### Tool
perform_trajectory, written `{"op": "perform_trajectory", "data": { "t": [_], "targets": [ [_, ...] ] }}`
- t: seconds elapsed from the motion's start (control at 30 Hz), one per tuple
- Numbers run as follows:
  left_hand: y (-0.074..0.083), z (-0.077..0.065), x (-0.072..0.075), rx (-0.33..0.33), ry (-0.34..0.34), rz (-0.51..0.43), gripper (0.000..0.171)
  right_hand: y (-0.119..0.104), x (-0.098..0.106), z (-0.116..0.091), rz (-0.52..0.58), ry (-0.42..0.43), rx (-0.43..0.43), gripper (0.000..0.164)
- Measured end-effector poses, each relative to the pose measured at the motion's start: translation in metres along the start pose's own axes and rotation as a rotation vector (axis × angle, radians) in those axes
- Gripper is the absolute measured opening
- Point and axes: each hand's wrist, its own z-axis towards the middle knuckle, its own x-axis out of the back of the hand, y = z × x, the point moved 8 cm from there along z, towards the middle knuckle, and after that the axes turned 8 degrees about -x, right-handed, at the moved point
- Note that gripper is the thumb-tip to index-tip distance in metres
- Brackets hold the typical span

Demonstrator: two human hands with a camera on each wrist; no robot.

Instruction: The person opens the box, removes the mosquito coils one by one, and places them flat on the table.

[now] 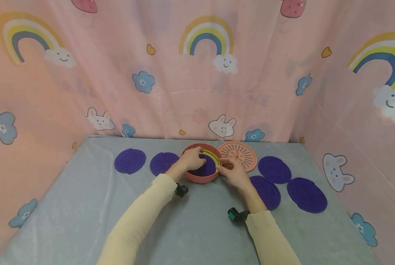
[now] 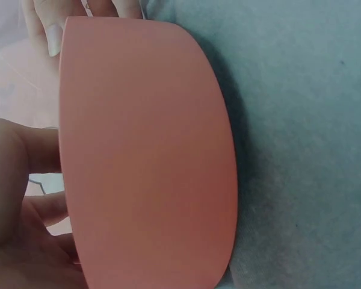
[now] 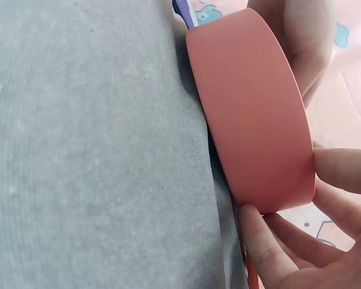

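Observation:
A round salmon-pink mosquito coil holder [image 1: 202, 179] stands near the table's back, with a yellow ring [image 1: 214, 154] and a purple mosquito coil [image 1: 208, 168] inside. My left hand [image 1: 191, 159] reaches over its left side, thumb and forefinger bent at the ring's far-left part. In the left wrist view, the wall hides the fingertips inside. My right hand [image 1: 234, 172] grips the holder's right side. The right wrist view shows one right-hand finger at the rim and other fingertips [image 3: 249, 217] against the outer wall, low down.
A salmon slotted lid [image 1: 248, 156] lies just behind the right hand. Two purple coils [image 1: 130, 161] lie to the left. On the right are several more purple coils [image 1: 306, 195], one partly behind the right forearm. A pink curtain [image 1: 184, 95] hangs behind the grey-covered table [image 1: 68, 221].

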Motion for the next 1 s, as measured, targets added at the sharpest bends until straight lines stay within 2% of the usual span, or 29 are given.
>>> {"op": "perform_trajectory", "data": {
  "t": [0.1,0.33,0.6,0.87,1.0],
  "targets": [
    [0.0008,-0.0014,0.0006,0.017,0.001,0.001,0.043,-0.0005,0.0004,-0.0014,-0.001,-0.001,-0.011,0.04],
    [-0.0003,-0.0002,0.0015,0.002,0.013,0.021,0.04,-0.001,0.0002,-0.0022,-0.003,-0.001,-0.013,0.04],
    [-0.0036,0.0023,0.003,-0.042,0.053,-0.042,0.035,-0.001,0.0004,-0.0022,0.01,-0.01,-0.001,0.041],
    [-0.0007,0.0011,-0.0008,-0.031,-0.022,0.003,0.04,-0.0028,-0.0004,-0.0028,0.017,-0.016,0.009,0.041],
    [-0.0014,0.0013,-0.001,-0.025,-0.032,0.018,0.045,-0.0031,-0.0007,-0.0025,0.016,-0.018,0.008,0.041]
  ]
}}
